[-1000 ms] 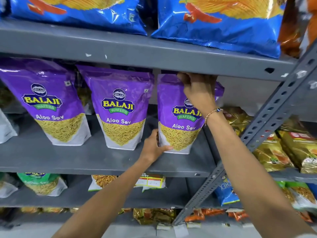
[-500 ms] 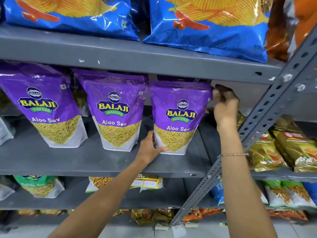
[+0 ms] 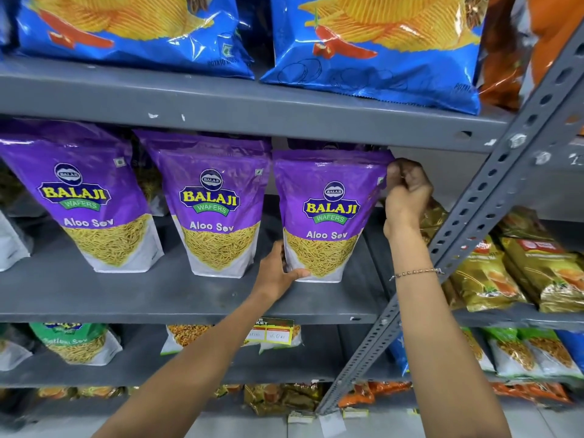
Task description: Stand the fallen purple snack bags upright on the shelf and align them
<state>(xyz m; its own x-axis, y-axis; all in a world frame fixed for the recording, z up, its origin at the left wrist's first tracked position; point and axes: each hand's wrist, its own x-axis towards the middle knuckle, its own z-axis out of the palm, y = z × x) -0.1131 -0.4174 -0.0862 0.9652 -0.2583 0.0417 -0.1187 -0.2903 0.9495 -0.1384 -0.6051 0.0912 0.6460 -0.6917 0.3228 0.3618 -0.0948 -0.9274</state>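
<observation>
Three purple Balaji Aloo Sev bags stand upright in a row on the grey middle shelf (image 3: 132, 295): the left bag (image 3: 85, 197), the middle bag (image 3: 215, 203) and the right bag (image 3: 328, 213). More purple bags show behind them. My left hand (image 3: 279, 273) grips the right bag's bottom left corner. My right hand (image 3: 406, 197) pinches that bag's top right corner, fingers curled.
Blue chip bags (image 3: 373, 49) fill the shelf above. A slotted grey steel upright (image 3: 474, 210) runs diagonally at the right. Gold packets (image 3: 486, 273) lie right of it. Green and white snack bags (image 3: 76, 343) sit on the shelf below.
My right hand slid from the front top of the right purple bag to its top right corner. The bag now stands straighter, in line with the other two.
</observation>
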